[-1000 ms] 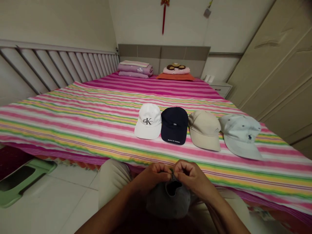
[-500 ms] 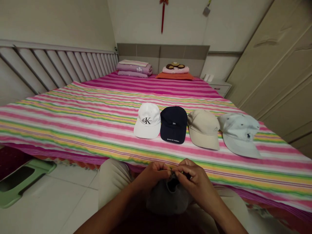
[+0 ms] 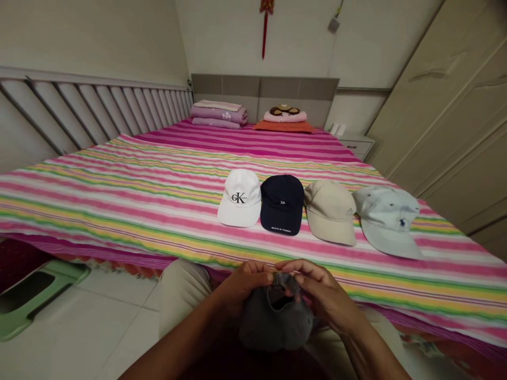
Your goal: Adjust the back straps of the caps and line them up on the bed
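Note:
A dark grey baseball cap [image 3: 273,327] hangs above my lap, its back opening and adjustment strap facing up. My left hand [image 3: 247,285] pinches the strap near its buckle. On the strap's other side, my right hand [image 3: 320,290] closes its fingers and thumb on the band. Beyond my hands a row of caps lies on the bed: a white cap [image 3: 240,198] with black letters, a navy cap [image 3: 282,203], a beige cap [image 3: 330,211] and a pale blue cap [image 3: 390,219]. The grey cap's brim is hidden.
The bed [image 3: 138,184] has a striped cover, and my knees are against its near edge. Folded purple bedding [image 3: 217,113] and a pink pile [image 3: 285,116] lie by the headboard. A green stool [image 3: 43,295] stands on the floor at left; a wardrobe [image 3: 447,105] rises at right.
My right hand has shifted slightly right along the strap, and more of the strap and back opening now shows. The row of caps stays in place.

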{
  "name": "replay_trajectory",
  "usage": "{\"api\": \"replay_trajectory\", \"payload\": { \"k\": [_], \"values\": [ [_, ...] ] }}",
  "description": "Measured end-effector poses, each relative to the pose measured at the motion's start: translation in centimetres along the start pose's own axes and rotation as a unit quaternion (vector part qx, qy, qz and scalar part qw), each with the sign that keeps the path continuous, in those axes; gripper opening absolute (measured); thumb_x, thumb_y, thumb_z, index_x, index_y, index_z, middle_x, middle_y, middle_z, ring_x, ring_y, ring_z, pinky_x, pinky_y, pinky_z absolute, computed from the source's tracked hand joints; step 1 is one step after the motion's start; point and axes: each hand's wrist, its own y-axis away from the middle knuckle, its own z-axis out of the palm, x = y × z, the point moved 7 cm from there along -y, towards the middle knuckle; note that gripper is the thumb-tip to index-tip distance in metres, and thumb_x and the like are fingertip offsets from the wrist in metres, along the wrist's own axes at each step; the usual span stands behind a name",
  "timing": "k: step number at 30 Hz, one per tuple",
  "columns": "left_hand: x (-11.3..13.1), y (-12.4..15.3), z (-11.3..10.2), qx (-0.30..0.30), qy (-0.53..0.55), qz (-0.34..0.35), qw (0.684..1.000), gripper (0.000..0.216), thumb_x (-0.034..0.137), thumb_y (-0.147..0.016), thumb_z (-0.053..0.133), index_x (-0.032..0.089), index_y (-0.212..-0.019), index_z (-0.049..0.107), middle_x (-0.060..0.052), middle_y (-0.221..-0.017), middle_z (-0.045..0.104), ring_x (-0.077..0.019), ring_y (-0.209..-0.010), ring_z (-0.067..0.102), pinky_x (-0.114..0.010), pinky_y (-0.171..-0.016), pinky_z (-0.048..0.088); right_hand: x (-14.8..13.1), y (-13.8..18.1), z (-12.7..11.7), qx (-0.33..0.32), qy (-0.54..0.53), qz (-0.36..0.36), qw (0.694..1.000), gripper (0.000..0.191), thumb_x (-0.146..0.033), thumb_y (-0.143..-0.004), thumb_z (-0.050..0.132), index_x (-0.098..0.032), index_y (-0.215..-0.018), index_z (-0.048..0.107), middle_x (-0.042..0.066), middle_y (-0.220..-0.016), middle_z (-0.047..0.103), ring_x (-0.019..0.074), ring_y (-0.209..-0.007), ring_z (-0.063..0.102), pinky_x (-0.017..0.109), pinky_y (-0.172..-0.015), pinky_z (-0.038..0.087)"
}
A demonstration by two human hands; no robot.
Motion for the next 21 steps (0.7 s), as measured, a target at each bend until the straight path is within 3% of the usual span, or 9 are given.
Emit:
{"api": "replay_trajectory", "payload": {
  "k": [3,6,9,16,21],
  "values": [
    [0.0,-0.1,0.0,-0.021,0.009,0.001,1.000,0.023,0.028,-0.058,0.072,0.010,-0.057,0.058,0.000,-0.051,0.055,-0.0053,-0.044,0.044,-0.018,-0.046,0.030,0.5,0.1,-0.1,-0.026,-0.106,0.007,0.994,0.021,-0.027,-0.067,0.068,-0.019,-0.086,0.067,0.008,-0.102,0.065,0.0131,-0.067,0.061,0.023,-0.055,0.045],
    [0.0,-0.1,0.2,-0.030,0.020,-0.001,0.999,0.023,0.027,-0.055,0.073,0.010,-0.055,0.057,0.000,-0.053,0.056,-0.0059,-0.046,0.046,-0.019,-0.047,0.032,1.1,-0.1,-0.3,-0.015,-0.105,0.032,0.994,0.022,-0.027,-0.064,0.071,-0.017,-0.084,0.069,0.007,-0.074,0.070,0.0119,-0.057,0.061,0.022,-0.055,0.046],
    [0.1,0.0,0.4,-0.027,0.023,-0.003,0.999,0.023,0.026,-0.055,0.074,0.010,-0.056,0.058,0.000,-0.053,0.057,-0.0063,-0.047,0.048,-0.018,-0.048,0.033,1.2,-0.4,-0.4,0.012,-0.089,0.046,0.995,0.022,-0.033,-0.064,0.072,-0.015,-0.076,0.070,0.004,-0.052,0.065,0.0098,-0.046,0.056,0.021,-0.048,0.043],
    [-0.2,-0.1,0.0,-0.002,0.001,-0.001,1.000,0.025,0.029,-0.053,0.075,0.010,-0.058,0.059,-0.001,-0.054,0.059,-0.0070,-0.046,0.049,-0.019,-0.048,0.034,0.0,-0.7,0.0,0.040,-0.056,0.014,0.998,0.025,-0.037,-0.061,0.072,-0.014,-0.068,0.069,0.002,-0.062,0.059,0.0067,-0.045,0.045,0.018,-0.035,0.027],
    [-0.5,-0.2,0.0,0.002,-0.007,-0.003,1.000,0.025,0.028,-0.053,0.075,0.010,-0.060,0.059,-0.001,-0.054,0.058,-0.0066,-0.045,0.048,-0.019,-0.047,0.034,0.0,-0.6,-0.1,0.073,0.004,0.001,0.997,0.022,-0.033,-0.060,0.072,-0.015,-0.071,0.066,-0.004,-0.049,0.049,0.0056,-0.043,0.036,0.018,-0.038,0.023]
  ]
}}
